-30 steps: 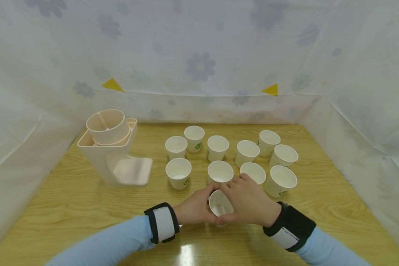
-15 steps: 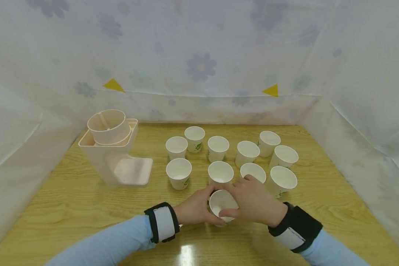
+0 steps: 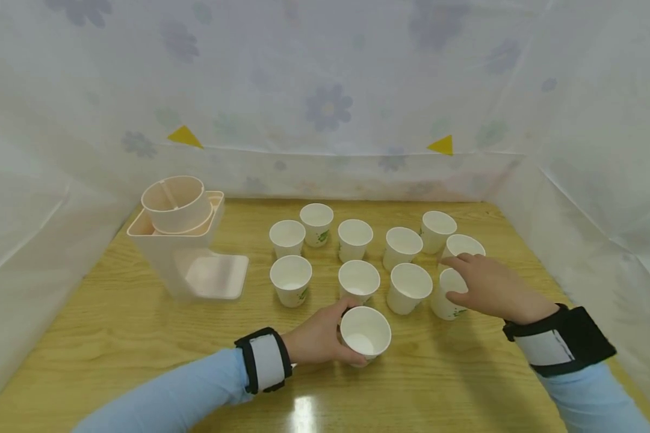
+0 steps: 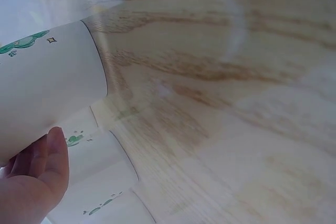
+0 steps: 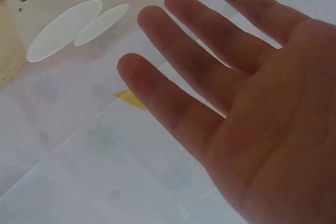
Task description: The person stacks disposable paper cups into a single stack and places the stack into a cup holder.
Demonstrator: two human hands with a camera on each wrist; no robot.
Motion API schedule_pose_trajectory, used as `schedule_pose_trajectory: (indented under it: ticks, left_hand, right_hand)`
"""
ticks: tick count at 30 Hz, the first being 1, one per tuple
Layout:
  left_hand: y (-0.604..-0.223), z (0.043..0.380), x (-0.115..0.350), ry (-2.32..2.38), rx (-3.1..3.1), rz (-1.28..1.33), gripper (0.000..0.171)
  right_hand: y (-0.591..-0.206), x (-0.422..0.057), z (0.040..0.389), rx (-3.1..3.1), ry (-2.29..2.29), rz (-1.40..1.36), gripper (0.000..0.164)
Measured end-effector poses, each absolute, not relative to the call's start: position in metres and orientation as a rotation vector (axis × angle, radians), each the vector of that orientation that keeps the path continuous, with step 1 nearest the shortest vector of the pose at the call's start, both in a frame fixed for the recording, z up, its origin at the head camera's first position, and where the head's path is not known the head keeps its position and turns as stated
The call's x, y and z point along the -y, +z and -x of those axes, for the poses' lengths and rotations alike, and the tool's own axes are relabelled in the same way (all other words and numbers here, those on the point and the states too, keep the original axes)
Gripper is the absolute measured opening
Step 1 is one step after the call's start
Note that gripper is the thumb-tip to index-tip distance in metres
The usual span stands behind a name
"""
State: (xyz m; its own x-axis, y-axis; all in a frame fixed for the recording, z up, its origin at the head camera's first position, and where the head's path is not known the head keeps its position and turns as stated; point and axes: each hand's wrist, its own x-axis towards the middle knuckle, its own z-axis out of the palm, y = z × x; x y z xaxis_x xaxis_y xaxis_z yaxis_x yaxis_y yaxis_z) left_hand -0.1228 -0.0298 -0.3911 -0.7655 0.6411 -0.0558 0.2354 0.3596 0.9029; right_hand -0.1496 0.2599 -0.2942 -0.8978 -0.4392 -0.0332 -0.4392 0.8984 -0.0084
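Note:
My left hand (image 3: 319,337) grips a white paper cup (image 3: 365,332) at the front of the group, with thumb and fingers round its near left side. In the left wrist view the same cup (image 4: 47,85) shows a green print, and the curled fingers (image 4: 55,163) lie against its wall. My right hand (image 3: 498,288) hovers over the front right cup (image 3: 448,300) and partly hides it; I cannot tell whether it touches. The right wrist view shows that hand's fingers (image 5: 173,114) spread, holding nothing. Just behind the gripped cup stands another paper cup (image 3: 359,278), upright.
Several more upright paper cups (image 3: 403,245) stand in loose rows on the wooden table (image 3: 141,361). At the left is a pale pink plastic device (image 3: 186,258) with a round bowl (image 3: 174,204) on top. White patterned curtains (image 3: 325,72) enclose the table.
My right hand has let go of the front cup and moved right, over the right-hand cups. The left hand stays on the front cup.

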Motion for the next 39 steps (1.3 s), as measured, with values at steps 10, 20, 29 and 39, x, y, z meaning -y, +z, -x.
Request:
schedule_pose_trajectory:
  ticks: [10,20,29,39]
  left_hand:
    - [-0.39,0.123,0.03,1.371,-2.235,-0.767,0.071]
    - [-0.391,0.122,0.03,1.369,-2.247,-0.793,0.07]
    - [-0.391,0.122,0.031,1.373,-2.237,-0.784,0.07]
    - [-0.391,0.122,0.03,1.378,-2.229,-0.777,0.07]
  right_hand:
    - [-0.309,-0.279,0.16,-2.861,-0.1,0.604,0.069]
    - [-0.314,-0.283,0.164,-2.819,-0.074,0.542,0.07]
    - [-0.317,-0.285,0.169,-2.841,-0.071,0.476,0.068]
    - [-0.317,-0.287,0.169,-2.841,-0.114,0.445,0.068]
